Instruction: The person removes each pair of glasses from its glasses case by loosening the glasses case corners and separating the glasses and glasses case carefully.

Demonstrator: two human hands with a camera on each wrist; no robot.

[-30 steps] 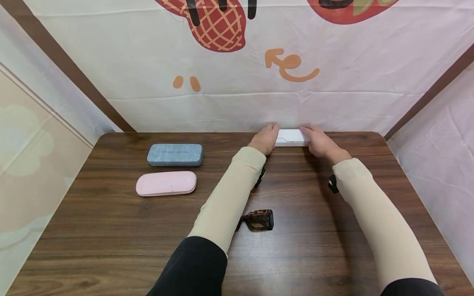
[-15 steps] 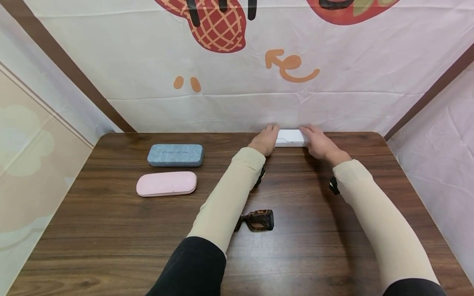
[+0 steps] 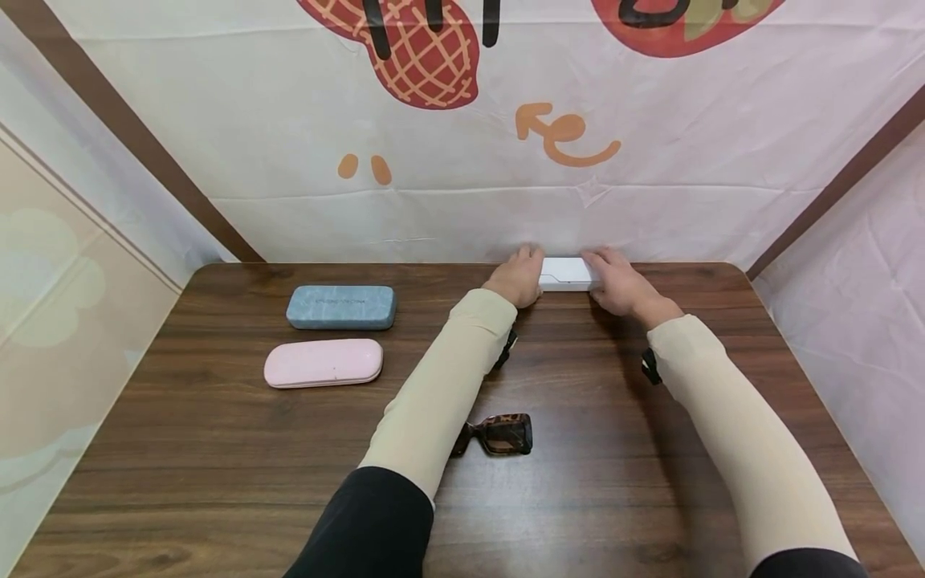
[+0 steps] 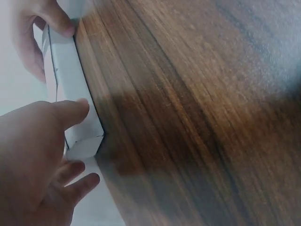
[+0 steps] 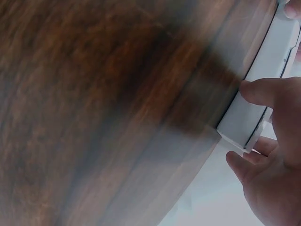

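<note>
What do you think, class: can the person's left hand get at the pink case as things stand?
Probably yes. The left hand grips the white box and would likely need to let go, but nothing seems to stand between it and the pink case.

Box [image 3: 567, 274]: white, thin dark line. One case [image 3: 341, 307] mottled blue, other case [image 3: 323, 364] pale pink. Sunglasses [image 3: 506, 435] tortoiseshell brown. Table [image 3: 217, 466] brown, streaked grain. Sleeves [image 3: 444, 381] cream, then black. Cloth [image 3: 462, 221] white, red and orange prints.
</note>
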